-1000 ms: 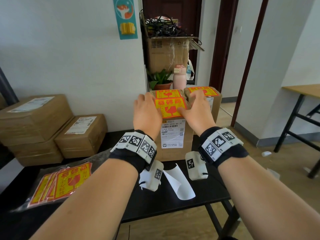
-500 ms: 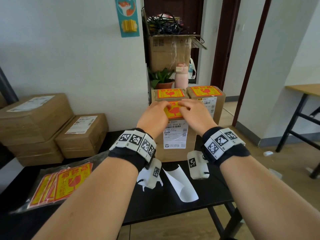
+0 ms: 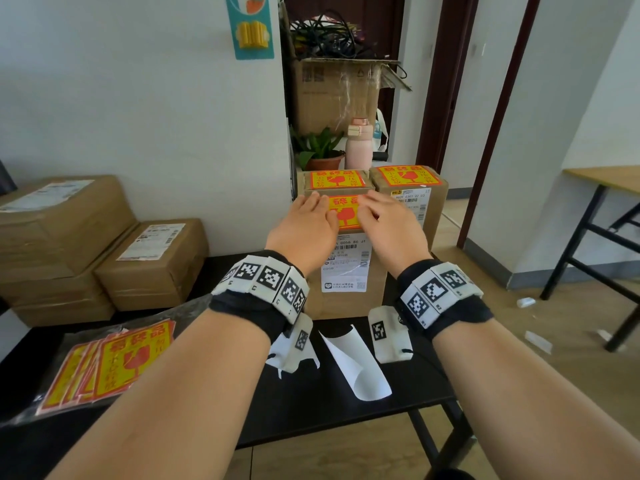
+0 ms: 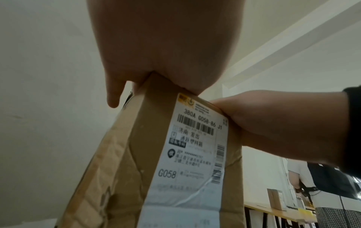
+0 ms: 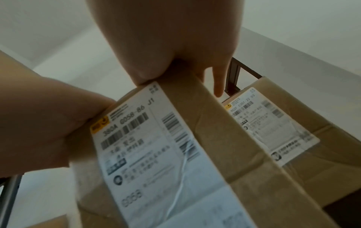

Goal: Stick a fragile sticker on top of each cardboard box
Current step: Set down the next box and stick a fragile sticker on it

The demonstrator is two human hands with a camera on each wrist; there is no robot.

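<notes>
The black table (image 3: 408, 400) carries three stickered cardboard boxes (image 3: 349, 296) at its far right corner, a curled white backing paper (image 3: 360, 368) near the front edge, a plastic bag of fragile stickers (image 3: 114, 358) toward the left, and plain stacked boxes (image 3: 152, 261) along the far edge.

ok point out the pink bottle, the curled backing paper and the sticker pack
pink bottle (image 3: 359, 152): head view, middle of its body
backing paper (image 3: 356, 365): head view, centre of the white strip
sticker pack (image 3: 133, 358): head view, top sticker's face
</notes>
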